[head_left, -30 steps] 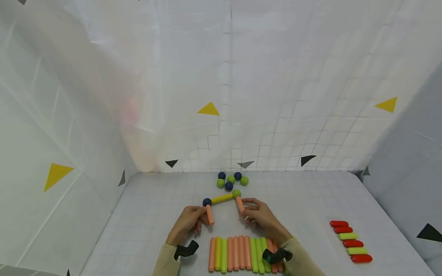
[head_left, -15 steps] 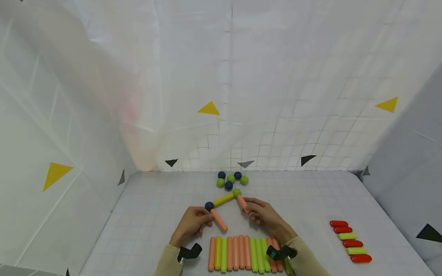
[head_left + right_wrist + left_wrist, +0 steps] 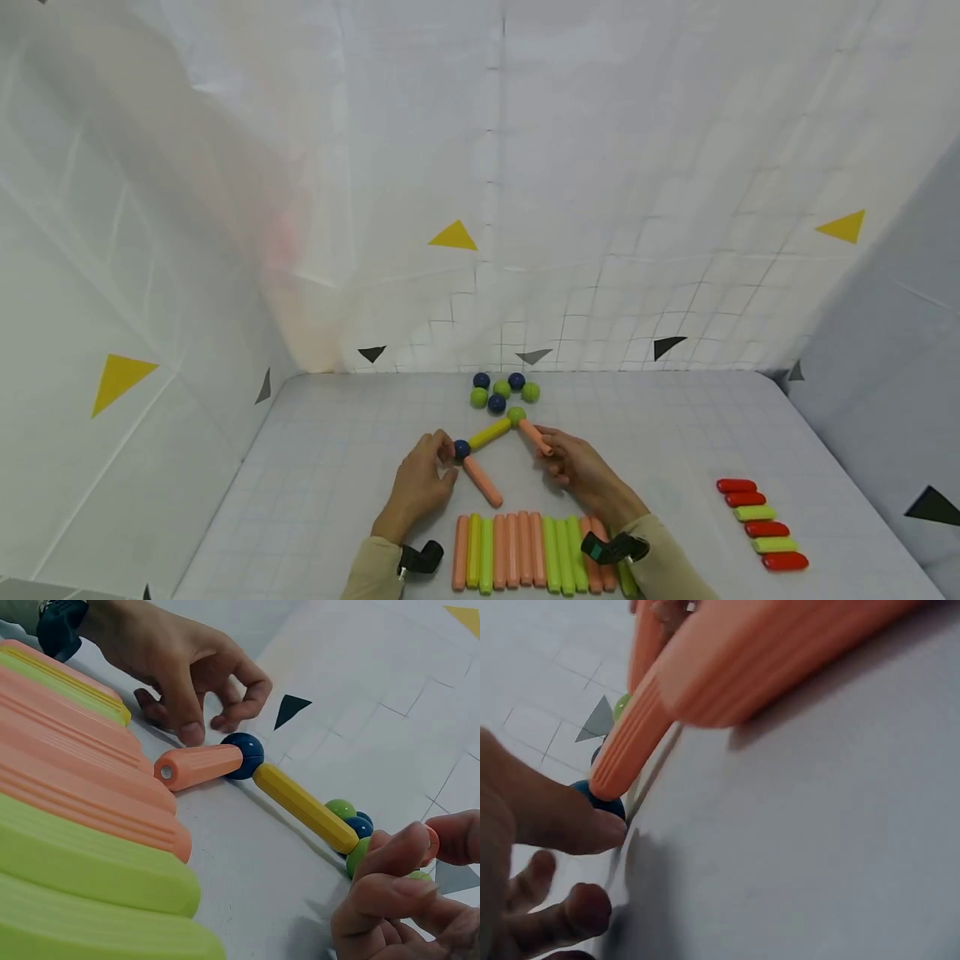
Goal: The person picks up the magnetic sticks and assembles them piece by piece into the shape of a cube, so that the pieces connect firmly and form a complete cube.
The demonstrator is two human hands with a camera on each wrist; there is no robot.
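Item one: a small chain of rods and balls on the white gridded counter, just beyond the row of spare rods. We note a dark blue ball at its left end, a yellow rod running up and right from it to a green ball, and two salmon rods branching toward us: the left salmon rod from the blue ball, the right salmon rod from the green ball.

Left hand: it rests on the counter just beside the blue ball, fingers loosely bent; in the left wrist view a fingertip touches the ball. We see nothing gripped.

Right hand: thumb and forefinger pinch the near end of the right salmon rod; the right wrist view shows the fingers curled about that rod's tip.

Item two: the row of rods, salmon, yellow and green, lying side by side near the counter's front edge, between the two wrists.

Item three: a loose cluster of balls, blue and green, just behind the green ball of the chain.

Item four: a column of short capsule pieces, red and yellow-green, well apart to the right.
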